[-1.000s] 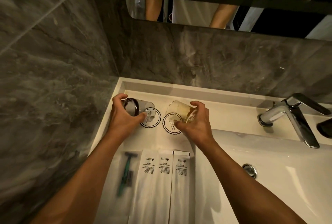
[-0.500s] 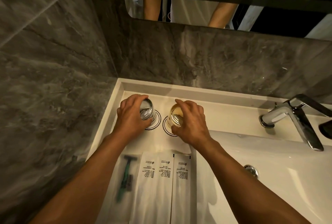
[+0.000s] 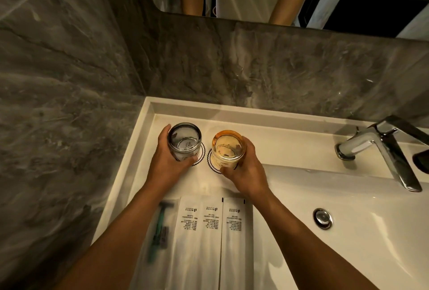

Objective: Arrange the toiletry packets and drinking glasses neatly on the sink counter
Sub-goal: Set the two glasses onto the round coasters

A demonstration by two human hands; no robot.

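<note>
A grey glass [image 3: 184,143] stands on a round paper coaster [image 3: 202,153] at the back left of the white sink counter [image 3: 290,143]. My left hand [image 3: 167,162] is wrapped around its left side. Beside it an amber glass [image 3: 228,149] stands on a second coaster [image 3: 211,164], and my right hand [image 3: 247,171] grips its right side. Nearer me lie three white toiletry packets [image 3: 210,231] side by side, with a clear packet holding a green razor [image 3: 159,227] to their left.
A chrome tap [image 3: 380,148] rises at the back right, with the basin and its round drain plug [image 3: 322,218] below it. Grey marble walls close in on the left and behind. A mirror hangs above the back wall.
Both glasses were tilted in my hands above the coasters. They have turned and come down, and now stand on the coasters with my hands on their sides.
</note>
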